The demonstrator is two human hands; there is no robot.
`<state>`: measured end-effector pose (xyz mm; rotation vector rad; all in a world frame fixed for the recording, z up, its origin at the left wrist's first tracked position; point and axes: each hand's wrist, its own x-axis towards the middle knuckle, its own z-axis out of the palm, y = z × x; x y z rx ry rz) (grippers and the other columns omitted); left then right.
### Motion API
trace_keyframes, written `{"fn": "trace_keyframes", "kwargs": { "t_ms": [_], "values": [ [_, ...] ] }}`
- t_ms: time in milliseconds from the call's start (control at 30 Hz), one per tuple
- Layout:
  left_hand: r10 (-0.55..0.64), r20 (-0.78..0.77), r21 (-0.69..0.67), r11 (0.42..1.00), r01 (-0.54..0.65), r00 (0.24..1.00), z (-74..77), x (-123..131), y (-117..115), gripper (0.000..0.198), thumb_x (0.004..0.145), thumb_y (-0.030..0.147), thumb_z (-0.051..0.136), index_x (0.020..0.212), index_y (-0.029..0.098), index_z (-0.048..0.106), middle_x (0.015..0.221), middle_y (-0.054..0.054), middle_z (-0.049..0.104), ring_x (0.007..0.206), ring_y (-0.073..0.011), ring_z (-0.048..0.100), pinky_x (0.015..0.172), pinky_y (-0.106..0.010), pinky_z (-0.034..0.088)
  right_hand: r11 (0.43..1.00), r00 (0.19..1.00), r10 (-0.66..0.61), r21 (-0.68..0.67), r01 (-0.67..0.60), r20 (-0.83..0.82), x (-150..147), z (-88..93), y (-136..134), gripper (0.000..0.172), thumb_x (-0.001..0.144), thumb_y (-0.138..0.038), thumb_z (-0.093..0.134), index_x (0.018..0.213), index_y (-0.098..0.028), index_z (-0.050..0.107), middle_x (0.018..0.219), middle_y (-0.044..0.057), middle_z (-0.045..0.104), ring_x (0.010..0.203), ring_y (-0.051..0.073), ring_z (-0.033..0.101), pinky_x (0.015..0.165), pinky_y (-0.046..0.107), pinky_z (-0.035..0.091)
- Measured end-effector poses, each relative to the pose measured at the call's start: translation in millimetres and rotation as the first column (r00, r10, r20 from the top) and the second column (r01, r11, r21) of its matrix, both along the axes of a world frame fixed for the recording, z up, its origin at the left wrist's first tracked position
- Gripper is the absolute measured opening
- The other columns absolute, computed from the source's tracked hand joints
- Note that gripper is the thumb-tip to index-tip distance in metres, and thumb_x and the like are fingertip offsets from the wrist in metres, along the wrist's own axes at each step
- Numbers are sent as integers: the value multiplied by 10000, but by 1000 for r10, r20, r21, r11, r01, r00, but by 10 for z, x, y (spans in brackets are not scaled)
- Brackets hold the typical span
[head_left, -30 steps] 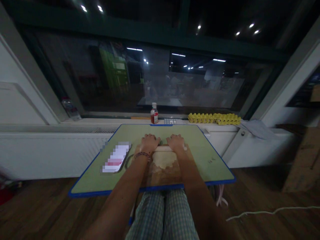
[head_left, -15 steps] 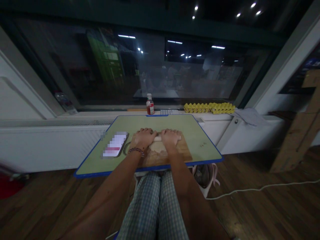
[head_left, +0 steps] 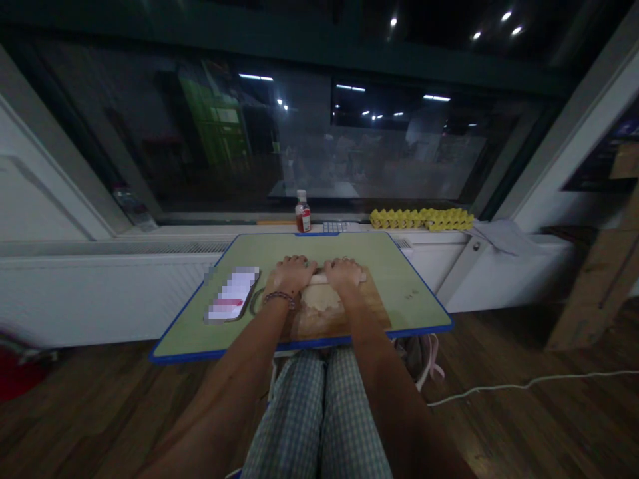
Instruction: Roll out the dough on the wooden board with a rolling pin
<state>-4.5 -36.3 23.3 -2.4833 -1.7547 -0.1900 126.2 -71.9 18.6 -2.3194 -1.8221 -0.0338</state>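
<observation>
A pale rolling pin (head_left: 318,278) lies crosswise on a wooden board (head_left: 372,313) on the green table (head_left: 404,279). My left hand (head_left: 292,275) presses on the pin's left part, fingers curled over it. Over the pin's right part rests my right hand (head_left: 345,273), held the same way. A flat piece of pale dough (head_left: 320,299) lies on the board just in front of the pin, between my forearms. The pin's ends are mostly hidden under my hands.
A phone (head_left: 232,301) lies on the table to the left of the board. On the sill behind stand a small red bottle (head_left: 302,213) and yellow egg trays (head_left: 422,217). A white cable (head_left: 529,384) runs across the wooden floor at right.
Both hands and the pin have rolled back and forth over the dough: nearer half a second ago, farther now, so more dough shows. The camera shifted slightly.
</observation>
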Motion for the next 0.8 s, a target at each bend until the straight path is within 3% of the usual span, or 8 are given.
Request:
{"fn": "trace_keyframes", "kwargs": {
  "t_ms": [100, 333, 800],
  "values": [
    [35, 48, -23, 999, -34, 998, -15, 15, 83, 475, 965, 457, 339, 1221, 213, 657, 1288, -128, 633, 1198, -307, 523, 960, -429, 419, 999, 997, -37, -7, 36, -64, 51, 0, 127, 528, 977, -412, 296, 1193, -132, 688, 1251, 187, 650, 1188, 307, 553, 930, 422, 416],
    [105, 162, -22, 994, -103, 981, -63, 64, 244, 475, 948, 440, 357, 1141, 152, 683, 1246, -152, 655, 1180, -308, 540, 953, -418, 435, 925, 967, 242, -284, -254, -76, 230, 53, 438, 536, 958, -509, 346, 1360, -241, 577, 1474, 65, 512, 1320, 254, 466, 1083, 374, 311],
    [124, 235, -53, 992, -114, 964, -82, 84, 406, 406, 908, 390, 420, 1007, 153, 734, 1182, -152, 688, 1149, -292, 573, 940, -396, 446, 956, 985, 171, -240, -169, -11, 233, -23, 573, 508, 948, -444, 335, 1340, -246, 591, 1433, 72, 552, 1305, 276, 462, 1012, 404, 377]
  ]
}}
